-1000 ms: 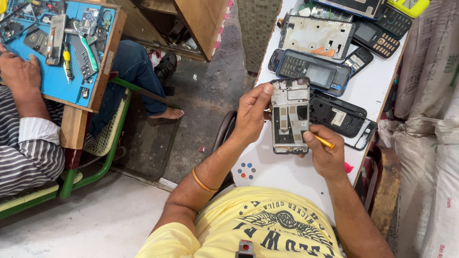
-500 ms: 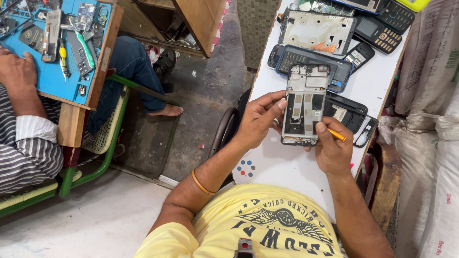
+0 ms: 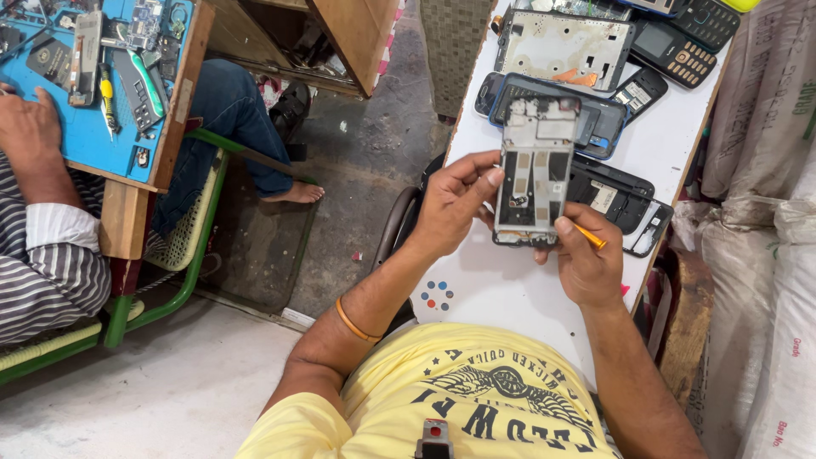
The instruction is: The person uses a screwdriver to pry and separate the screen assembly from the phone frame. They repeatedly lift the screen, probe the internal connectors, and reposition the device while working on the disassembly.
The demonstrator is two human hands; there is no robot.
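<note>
An opened phone frame (image 3: 535, 170), silver-grey with its inner parts showing, is held upright above a white table (image 3: 510, 289). My left hand (image 3: 455, 200) grips its left edge with thumb and fingers. My right hand (image 3: 582, 259) supports the lower right corner with the thumb and also holds a thin orange tool (image 3: 588, 235) that sticks out to the right.
Several phones and phone shells lie at the far end of the table (image 3: 586, 51). A black back cover (image 3: 616, 195) lies under the held frame. Stuffed white sacks (image 3: 765, 212) stand to the right. Another person (image 3: 42, 195) sits left at a blue work mat (image 3: 93, 119) with tools.
Both hands have lifted the phone frame up and away from me, and it now stands over the phones lying on the table. The view has shifted slightly.
</note>
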